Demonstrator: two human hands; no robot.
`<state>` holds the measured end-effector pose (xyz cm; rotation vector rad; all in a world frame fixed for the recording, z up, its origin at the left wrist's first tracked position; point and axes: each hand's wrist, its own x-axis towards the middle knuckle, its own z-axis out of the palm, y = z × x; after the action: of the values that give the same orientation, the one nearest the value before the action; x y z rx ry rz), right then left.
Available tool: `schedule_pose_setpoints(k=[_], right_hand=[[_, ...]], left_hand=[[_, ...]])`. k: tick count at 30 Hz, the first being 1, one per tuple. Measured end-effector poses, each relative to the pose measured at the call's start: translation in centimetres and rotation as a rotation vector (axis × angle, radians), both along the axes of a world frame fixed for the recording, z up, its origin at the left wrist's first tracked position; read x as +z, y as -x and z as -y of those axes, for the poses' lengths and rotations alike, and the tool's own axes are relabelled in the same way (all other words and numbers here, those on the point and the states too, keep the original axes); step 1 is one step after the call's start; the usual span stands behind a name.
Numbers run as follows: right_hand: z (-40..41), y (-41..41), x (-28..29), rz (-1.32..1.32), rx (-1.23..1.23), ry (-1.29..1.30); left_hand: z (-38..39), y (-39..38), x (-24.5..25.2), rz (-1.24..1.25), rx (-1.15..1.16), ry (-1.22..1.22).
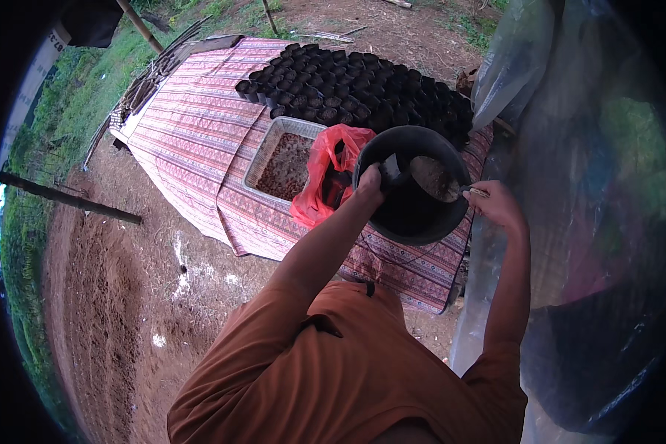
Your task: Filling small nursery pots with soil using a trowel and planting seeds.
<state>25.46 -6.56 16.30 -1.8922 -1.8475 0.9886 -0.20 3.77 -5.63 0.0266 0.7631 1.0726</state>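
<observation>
A black bucket (416, 233) stands before me on a patterned cloth. My right hand (491, 201) grips the handle of a trowel (452, 191), whose blade carries a heap of brown soil (430, 175) over the bucket. My left hand (371, 183) holds a small black planting bag (393, 168) inside the bucket's left rim, beside the trowel. The bucket's bottom is dark, so its contents are hard to make out. Left of it lies an open red plastic bag (316, 188) with dark items inside, too shadowed to name.
Behind the bucket, many black planting bags (338, 83) stand packed in rows, several showing soil. A white plastic basket (252, 169) holds brown material. The patterned cloth (188, 133) covers the table. Clear plastic sheeting (566, 222) hangs close on my right; a pole (69, 197) juts at left.
</observation>
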Motion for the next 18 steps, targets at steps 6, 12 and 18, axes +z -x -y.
schedule_pose_setpoints(k=[6,12,18], right_hand=[[-0.2,0.4,3.0,-0.076,0.000,0.078],[-1.2,0.8,3.3,-0.036,0.056,0.146],[-2.2,1.3,3.1,0.082,0.134,0.123]], left_hand=[[0.8,0.0,2.4,-0.037,-0.058,0.071],[1.1,-0.2,3.2,-0.149,-0.071,0.100],[1.9,-0.2,5.0,-0.275,-0.103,0.097]])
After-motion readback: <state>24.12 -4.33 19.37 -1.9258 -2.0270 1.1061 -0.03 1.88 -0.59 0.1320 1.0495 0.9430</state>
